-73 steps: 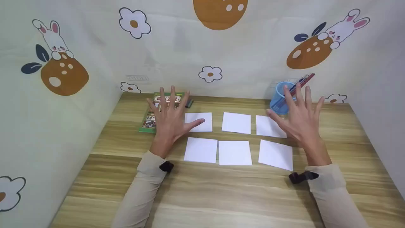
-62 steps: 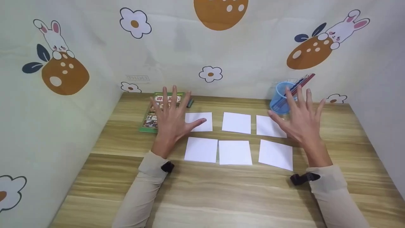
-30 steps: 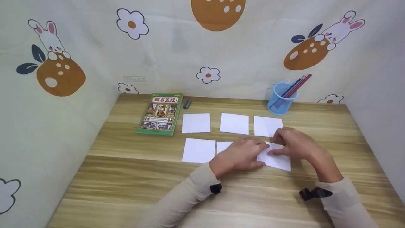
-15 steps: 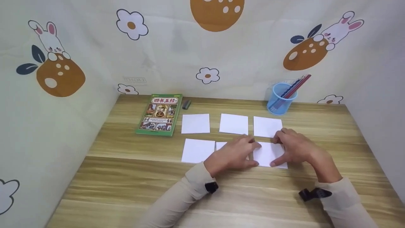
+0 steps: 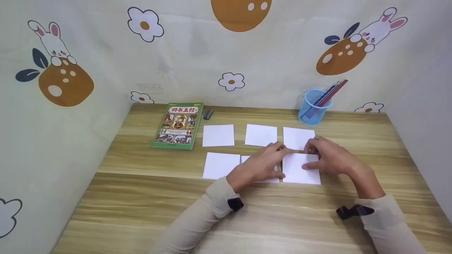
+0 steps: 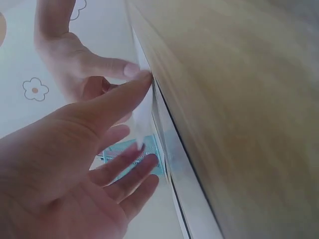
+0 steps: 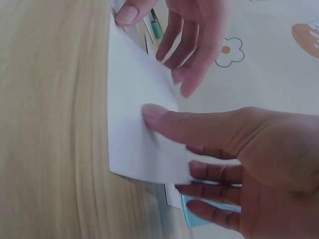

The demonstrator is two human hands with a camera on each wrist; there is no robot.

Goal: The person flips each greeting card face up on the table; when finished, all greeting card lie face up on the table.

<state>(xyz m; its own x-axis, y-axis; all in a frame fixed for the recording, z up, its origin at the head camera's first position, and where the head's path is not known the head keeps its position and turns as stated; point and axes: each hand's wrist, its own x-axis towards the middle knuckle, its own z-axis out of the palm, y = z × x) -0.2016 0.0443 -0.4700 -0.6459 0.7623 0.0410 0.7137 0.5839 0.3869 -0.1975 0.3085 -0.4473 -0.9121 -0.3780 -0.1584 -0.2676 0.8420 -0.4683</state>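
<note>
A square white card (image 5: 301, 173) at the front right of two rows has its far edge lifted off the wooden table, bending up in the right wrist view. My right hand (image 5: 333, 157) pinches it, thumb (image 7: 157, 115) on its upper face and fingers behind the far right edge. My left hand (image 5: 259, 164) is at the card's left side. Its thumb (image 6: 132, 92) touches the near left corner and its fingers (image 7: 192, 47) stay extended by the far left corner. Under my left hand lies another white card (image 5: 266, 177), partly hidden.
More white cards lie flat: the near left card (image 5: 220, 165) and a back row (image 5: 218, 135). A green-bordered book (image 5: 178, 125) lies left, beside a small dark green object (image 5: 208, 114). A blue mesh pen cup (image 5: 312, 114) with pencils stands back right. Patterned cloth walls (image 5: 190, 60) enclose the table.
Both hands came from spread above the table to the front right card. That card has been straightened and shifted slightly left, and its far edge has come up.
</note>
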